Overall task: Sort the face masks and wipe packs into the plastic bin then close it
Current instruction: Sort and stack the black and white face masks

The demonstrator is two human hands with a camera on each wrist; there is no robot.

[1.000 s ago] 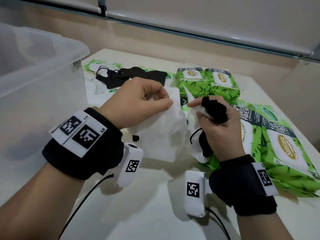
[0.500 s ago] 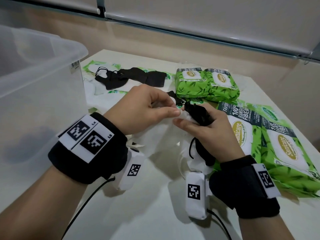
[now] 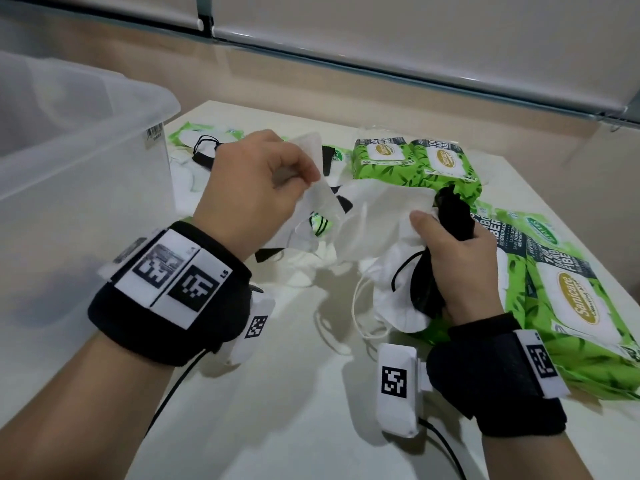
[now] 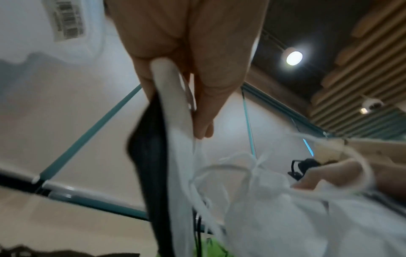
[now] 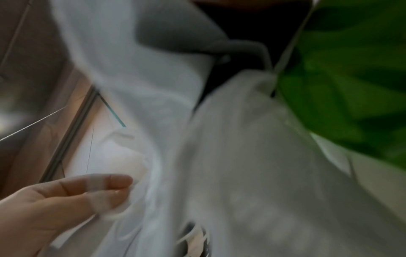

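My left hand (image 3: 263, 188) is raised over the table and pinches a white face mask (image 3: 320, 188) between thumb and fingers; the left wrist view shows this white mask (image 4: 175, 111) in the pinch with a dark mask edge (image 4: 149, 156) behind it. My right hand (image 3: 453, 258) grips a bunch of masks, black ones (image 3: 450, 216) and white ones (image 3: 398, 296), with ear loops hanging down. White mask fabric (image 5: 241, 165) fills the right wrist view. Green wipe packs (image 3: 412, 161) lie at the back and more green wipe packs (image 3: 568, 292) on the right. The clear plastic bin (image 3: 79, 174) stands open at the left.
More masks, black (image 3: 204, 150) and white (image 3: 183, 168), lie on the white table (image 3: 277, 410) beside the bin's far corner, on top of a flat green pack. A wall with window blinds runs behind the table. The table's right edge is close to the wipe packs.
My hands were touching at the masks and have drawn apart. The left hand has lifted up and left, pulling a white mask away from the bunch in my right hand.
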